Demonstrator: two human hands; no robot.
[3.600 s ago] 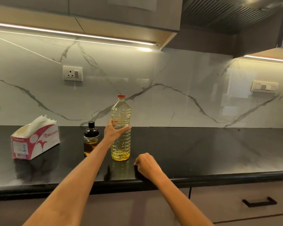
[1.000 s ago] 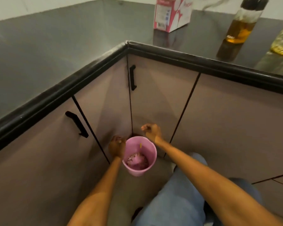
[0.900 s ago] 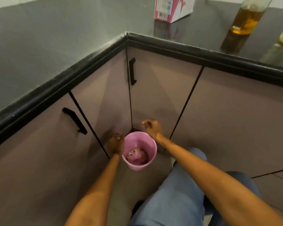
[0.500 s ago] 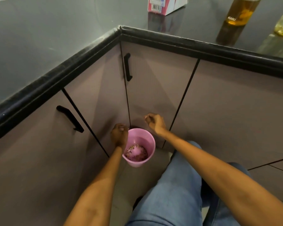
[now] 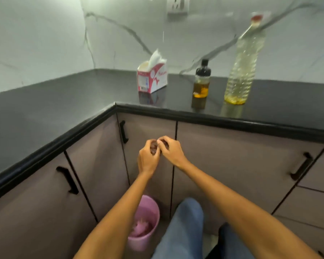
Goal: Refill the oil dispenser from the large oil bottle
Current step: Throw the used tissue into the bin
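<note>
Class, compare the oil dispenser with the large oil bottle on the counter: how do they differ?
The oil dispenser is short with a black top; the large oil bottle is far taller with a red cap. The dispenser's oil looks dark amber; the bottle's is pale yellow. Both stand upright and capped on the black counter, side by side, apart, neither touched by a hand.

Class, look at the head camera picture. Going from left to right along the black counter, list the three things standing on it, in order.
tissue box → small oil dispenser with the black cap → large oil bottle with the red cap
</note>
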